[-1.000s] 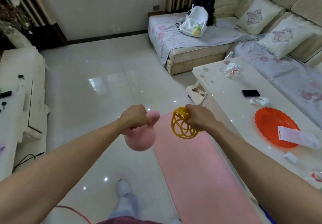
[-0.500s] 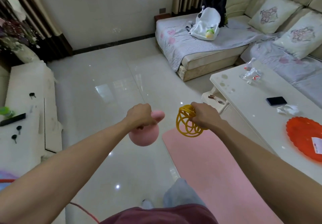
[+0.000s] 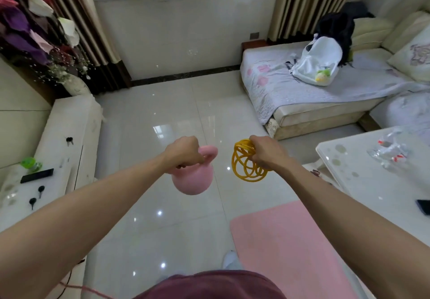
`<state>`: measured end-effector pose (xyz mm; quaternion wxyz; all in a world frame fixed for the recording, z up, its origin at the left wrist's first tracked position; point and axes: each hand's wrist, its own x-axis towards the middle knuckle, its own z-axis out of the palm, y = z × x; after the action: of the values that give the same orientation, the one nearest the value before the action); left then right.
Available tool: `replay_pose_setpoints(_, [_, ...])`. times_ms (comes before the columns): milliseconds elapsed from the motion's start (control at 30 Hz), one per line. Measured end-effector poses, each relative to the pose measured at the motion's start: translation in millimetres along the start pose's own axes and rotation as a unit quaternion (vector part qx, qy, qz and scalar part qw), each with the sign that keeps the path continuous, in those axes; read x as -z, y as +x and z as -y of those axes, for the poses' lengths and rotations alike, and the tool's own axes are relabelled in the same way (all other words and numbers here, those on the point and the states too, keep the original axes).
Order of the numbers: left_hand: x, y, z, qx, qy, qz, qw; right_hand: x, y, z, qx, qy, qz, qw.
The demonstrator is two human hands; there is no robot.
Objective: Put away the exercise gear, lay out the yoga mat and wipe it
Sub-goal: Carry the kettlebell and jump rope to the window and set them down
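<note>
My left hand (image 3: 183,152) grips the handle of a pink kettlebell (image 3: 194,177), which hangs in the air over the shiny tiled floor. To its right, my right hand (image 3: 267,154) is closed on a coiled yellow rope (image 3: 246,166) that dangles in loops. A pink yoga mat (image 3: 290,247) lies flat on the floor at the lower right, below my right forearm and beside the white coffee table (image 3: 367,182).
A low white cabinet (image 3: 62,140) with keys, a green bottle and a dark remote runs along the left. A sofa (image 3: 314,98) with a white bag stands at the back right. The coffee table holds a crumpled plastic bottle and a phone. Open tiled floor (image 3: 162,117) lies ahead.
My view has lifted and turned left, towards the window wall. The mat and coffee table have slid to the lower right of the frame. Both hands keep their grip.
</note>
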<state>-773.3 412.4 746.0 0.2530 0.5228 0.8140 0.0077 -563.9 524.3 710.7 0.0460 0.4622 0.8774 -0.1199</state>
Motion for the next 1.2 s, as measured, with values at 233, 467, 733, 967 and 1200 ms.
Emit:
replay_pose_setpoints(233, [46,106,-3,0.017,-0.017,0.001,1.0,20,110,-21,0.007,-0.003,-0.015,1.0])
replay_pose_setpoints(467, [82,240,5,0.005,-0.021,0.057,0.998,25,230,-27,-0.013,-0.027,-0.009,1.0])
replay_pose_setpoints(733, [152,387,12,-0.062,0.037,0.056,0.996,59,365,-25,-0.08,-0.018,-0.005,0.997])
replay_pose_setpoints(967, [213,502,9,-0.068,0.057,0.049,0.995,81,475,-32,-0.098,0.003,0.003,0.995])
replay_pose_setpoints(1200, [257,632,3,-0.024,0.013,0.086,0.996,93,634,-62,-0.076,0.026,0.005,0.997])
